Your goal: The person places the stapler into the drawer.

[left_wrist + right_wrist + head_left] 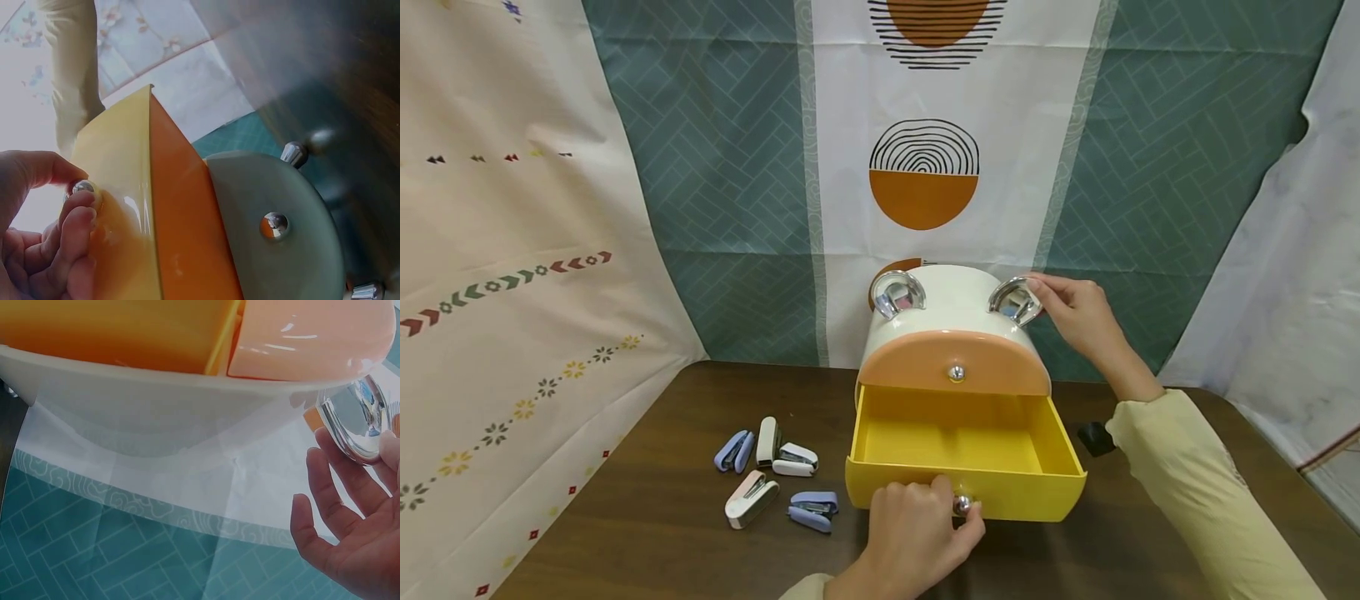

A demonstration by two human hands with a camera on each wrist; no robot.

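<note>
Head view: the yellow drawer point(1030, 497) juts from the white cabinet point(955, 300), its front facing six o'clock, its long axis running nine to three. It lies at one o'clock from the left hand point(913, 533), which pinches and partly hides its silver knob point(962, 504), and between seven and eight from the right hand point(1078, 317), which pinches a chrome ear point(1017, 302). Right wrist view crops that hand's thumb.

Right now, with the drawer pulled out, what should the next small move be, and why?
Probably release the silver knob with the left hand, freeing it for the staplers on the table: the yellow drawer already stands open, and the right hand holds the box by one shiny ear.
</note>
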